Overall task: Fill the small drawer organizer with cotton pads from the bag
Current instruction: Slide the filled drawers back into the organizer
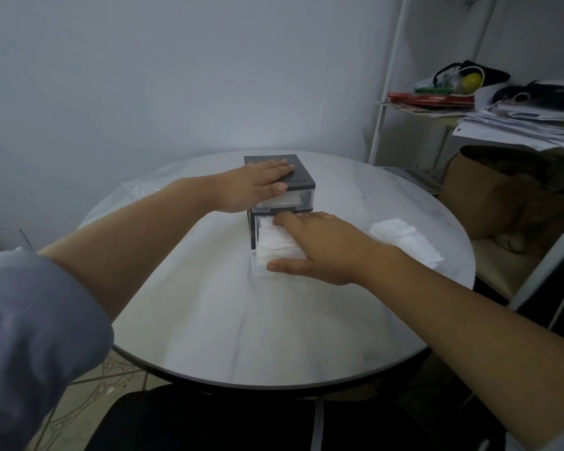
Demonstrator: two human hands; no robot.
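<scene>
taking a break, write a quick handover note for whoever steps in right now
Left hand: flat on top of the organizer, steadying it.
Right hand: fingers straight, pressing the cotton pads down in the pulled-out lower drawer.
Upper drawer: shut, white pads show through its clear front.
Loose pile of pads lies on the table, right of the organizer.
Left to do: seat these pads, push the lower drawer in; add from the pile if room allows.

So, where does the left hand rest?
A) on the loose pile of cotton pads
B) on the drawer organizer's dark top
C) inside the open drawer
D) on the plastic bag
B: the left hand lies flat, fingers straight, on the dark top of the drawer organizer.
</scene>
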